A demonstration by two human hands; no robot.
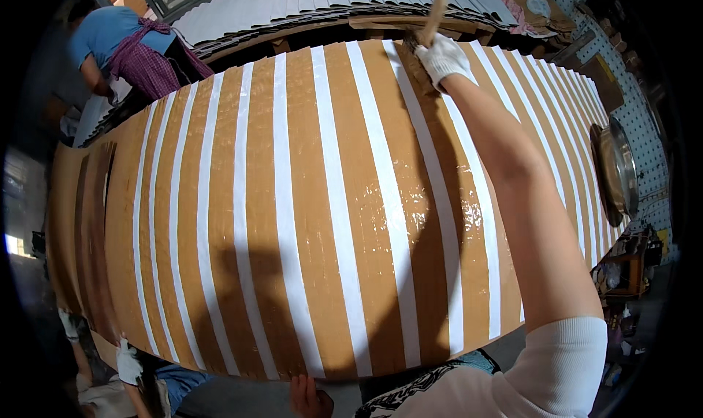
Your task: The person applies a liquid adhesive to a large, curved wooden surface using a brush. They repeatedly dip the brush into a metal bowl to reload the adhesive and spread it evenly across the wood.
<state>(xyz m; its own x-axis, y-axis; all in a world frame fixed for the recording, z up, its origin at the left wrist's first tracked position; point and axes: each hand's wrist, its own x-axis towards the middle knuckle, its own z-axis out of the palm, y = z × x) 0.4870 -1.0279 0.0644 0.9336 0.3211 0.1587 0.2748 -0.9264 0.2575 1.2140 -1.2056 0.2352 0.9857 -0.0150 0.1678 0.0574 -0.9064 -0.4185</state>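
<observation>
My right hand (444,58), in a white glove, is closed around the wooden handle of a wide brush (437,12). The brush's dark bristle end touches the striped surface near its far edge. This surface is made of overlapping brown sheets (298,125) with white strips (333,176) between them. Wet, shiny patches show around its middle, and my arm's shadow crosses it. At the near edge, left of my body, my bare left hand (311,397) rests its fingertips against the rim, apparently holding nothing; its lower part is cut off by the picture's edge.
A metal basin (619,168) sits at the right end. Beyond the far edge lies a stack of white corrugated sheets (293,9). A person in a blue top (121,41) bends at far left; another person's gloved hand (129,364) touches the near left edge beside dark brown strips (97,228).
</observation>
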